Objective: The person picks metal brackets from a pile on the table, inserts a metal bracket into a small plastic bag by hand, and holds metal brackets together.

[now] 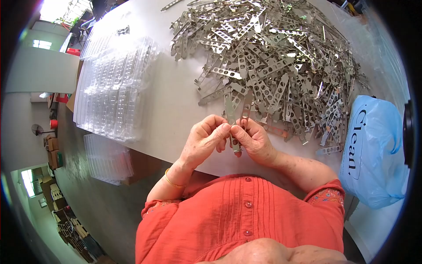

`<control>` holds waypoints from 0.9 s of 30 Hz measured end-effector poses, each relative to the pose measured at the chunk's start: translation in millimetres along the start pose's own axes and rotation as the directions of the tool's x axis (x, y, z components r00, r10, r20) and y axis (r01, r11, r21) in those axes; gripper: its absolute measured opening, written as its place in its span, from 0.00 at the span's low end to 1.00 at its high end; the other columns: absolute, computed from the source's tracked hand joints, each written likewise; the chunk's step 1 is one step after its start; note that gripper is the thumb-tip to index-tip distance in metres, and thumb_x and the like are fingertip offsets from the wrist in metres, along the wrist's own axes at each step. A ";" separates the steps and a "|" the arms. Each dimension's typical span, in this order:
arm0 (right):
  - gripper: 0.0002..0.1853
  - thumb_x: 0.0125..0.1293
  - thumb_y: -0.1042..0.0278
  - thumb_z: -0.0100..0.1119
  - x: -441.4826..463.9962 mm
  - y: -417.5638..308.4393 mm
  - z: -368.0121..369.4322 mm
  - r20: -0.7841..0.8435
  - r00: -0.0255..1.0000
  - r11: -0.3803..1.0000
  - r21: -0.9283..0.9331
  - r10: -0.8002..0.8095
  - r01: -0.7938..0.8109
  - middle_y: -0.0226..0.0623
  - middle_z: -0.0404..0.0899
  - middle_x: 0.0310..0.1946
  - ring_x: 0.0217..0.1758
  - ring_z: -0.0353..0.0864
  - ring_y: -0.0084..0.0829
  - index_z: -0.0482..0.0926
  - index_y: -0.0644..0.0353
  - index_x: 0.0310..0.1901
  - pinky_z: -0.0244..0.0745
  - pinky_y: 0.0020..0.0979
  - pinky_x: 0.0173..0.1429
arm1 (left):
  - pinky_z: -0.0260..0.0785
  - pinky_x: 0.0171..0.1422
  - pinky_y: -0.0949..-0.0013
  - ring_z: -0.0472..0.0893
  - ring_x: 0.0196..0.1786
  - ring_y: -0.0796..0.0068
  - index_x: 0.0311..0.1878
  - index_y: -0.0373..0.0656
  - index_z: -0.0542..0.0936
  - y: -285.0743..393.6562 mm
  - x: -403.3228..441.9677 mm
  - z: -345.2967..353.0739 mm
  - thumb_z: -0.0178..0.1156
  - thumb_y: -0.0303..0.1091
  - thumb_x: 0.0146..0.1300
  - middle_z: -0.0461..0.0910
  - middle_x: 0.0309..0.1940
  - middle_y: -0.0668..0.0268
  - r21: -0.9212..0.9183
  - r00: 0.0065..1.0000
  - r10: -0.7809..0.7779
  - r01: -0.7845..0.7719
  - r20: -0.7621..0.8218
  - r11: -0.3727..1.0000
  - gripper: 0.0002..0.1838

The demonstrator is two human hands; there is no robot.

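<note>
Seen from above, your left hand (200,143) and right hand (256,143) meet at the near side of the bench (169,105), thumbs close together. The fingers of both hands are pinched around slim metal strips (229,109), whose ends stick out beyond the fingertips and show again just below them; the fingers hide how many strips there are and which hand grips each one. Directly beyond the fingers, and spreading away to their right, lies a large, tangled heap of similar strips (272,57), flat, shiny and punched with rows of holes. Well to the left of the fingers, transparent plastic trays (110,94) stand on the bench, with a lower stack of trays (107,158) nearer you, below bench level. Well to the right of the fingers sits a blue plastic bag (373,149) printed with the word "Clean". The strips look light and fairly stiff, probably smooth enough to slide over one another, and thin enough to bend if forced; their edges may be sharp. The flat faces near the middle seem the safest place to pinch, rather than the narrow, shaped ends, which could snag.
</note>
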State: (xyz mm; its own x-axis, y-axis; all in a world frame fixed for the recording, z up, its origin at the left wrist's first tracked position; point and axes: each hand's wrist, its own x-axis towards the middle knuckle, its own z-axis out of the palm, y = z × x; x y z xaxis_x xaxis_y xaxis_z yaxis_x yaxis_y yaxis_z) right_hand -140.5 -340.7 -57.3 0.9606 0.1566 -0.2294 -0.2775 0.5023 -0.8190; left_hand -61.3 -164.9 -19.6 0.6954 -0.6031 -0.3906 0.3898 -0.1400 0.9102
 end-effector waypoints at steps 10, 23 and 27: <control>0.19 0.84 0.52 0.42 -1.6 -4.9 -0.8 0.071 0.996 0.999 0.014 0.051 -0.052 0.34 0.79 0.35 0.31 0.78 0.23 0.75 0.60 0.48 0.77 0.26 0.36 | 0.70 0.28 0.78 0.77 0.26 0.84 0.43 0.40 0.79 -2.3 4.9 -12.0 0.56 0.39 0.78 0.79 0.29 0.71 -0.167 0.999 -0.041 0.035 -0.031 0.985 0.11; 0.17 0.82 0.55 0.47 2.3 -6.8 -1.3 0.053 0.997 0.996 -0.067 0.054 -0.051 0.30 0.75 0.29 0.27 0.74 0.21 0.76 0.63 0.53 0.71 0.25 0.32 | 0.71 0.28 0.79 0.78 0.26 0.83 0.44 0.43 0.78 -12.4 8.5 -24.4 0.56 0.39 0.79 0.82 0.32 0.69 -0.412 0.998 0.009 0.017 0.060 0.911 0.10; 0.17 0.82 0.54 0.47 3.5 -8.4 0.4 0.043 0.997 0.996 -0.068 0.063 -0.060 0.31 0.75 0.31 0.27 0.77 0.22 0.74 0.61 0.56 0.73 0.25 0.29 | 0.71 0.31 0.78 0.78 0.28 0.83 0.45 0.42 0.78 -12.8 9.1 -27.1 0.57 0.40 0.78 0.82 0.33 0.69 -0.370 0.998 0.019 0.006 0.063 0.929 0.10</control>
State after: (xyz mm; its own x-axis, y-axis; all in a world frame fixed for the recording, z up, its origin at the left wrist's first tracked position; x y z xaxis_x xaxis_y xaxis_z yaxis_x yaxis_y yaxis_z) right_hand -134.7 -344.0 -51.0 0.9399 0.2242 -0.2574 -0.3327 0.4335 -0.8375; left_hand -43.6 -147.3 -38.5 0.6631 -0.6541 -0.3639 0.5898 0.1572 0.7921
